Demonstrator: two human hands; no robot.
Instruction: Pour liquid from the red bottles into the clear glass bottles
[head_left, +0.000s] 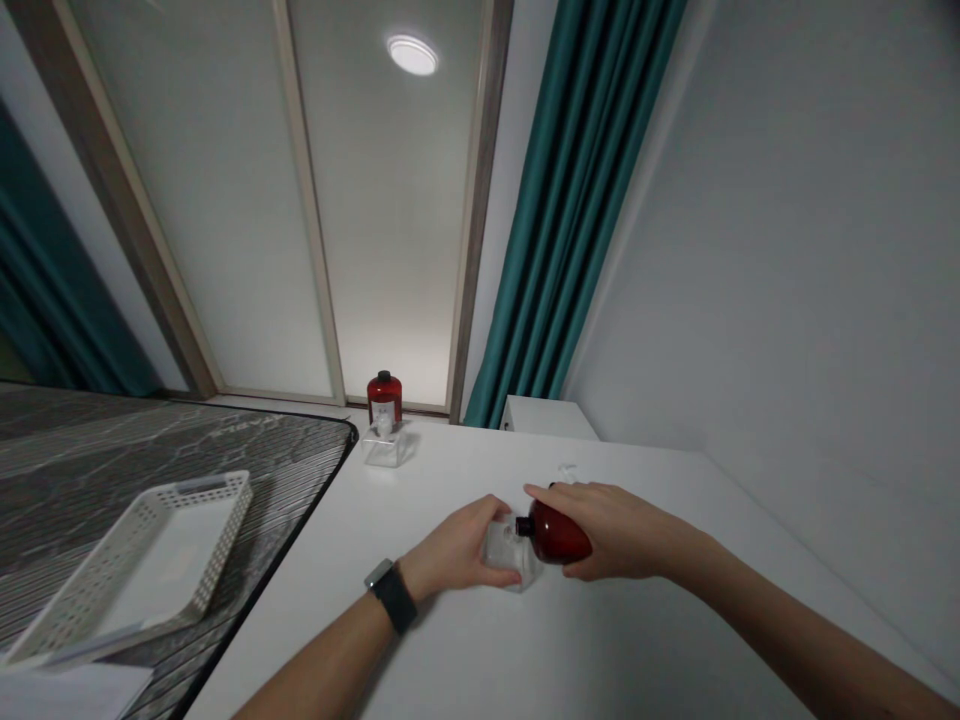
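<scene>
My left hand (476, 548), with a dark-banded watch on its wrist, grips a clear square bottle (504, 548) on the white table (420, 650). My right hand (619, 525) is wrapped round a dark red bottle (556, 533), which lies tipped on its side in the air. The black neck of the red bottle points left, at the top opening of the clear bottle. Whether liquid flows between them is too small to tell. Just beyond my right hand lies a small clear piece, perhaps a pump top (568, 472), partly hidden.
At the table's far left corner another red bottle (384, 392) with a black cap stands behind a clear pump bottle (384, 448). A white perforated basket (225, 500) rests on the grey patterned surface (300, 450) to the left. A white cabinet (551, 415) stands past the far edge.
</scene>
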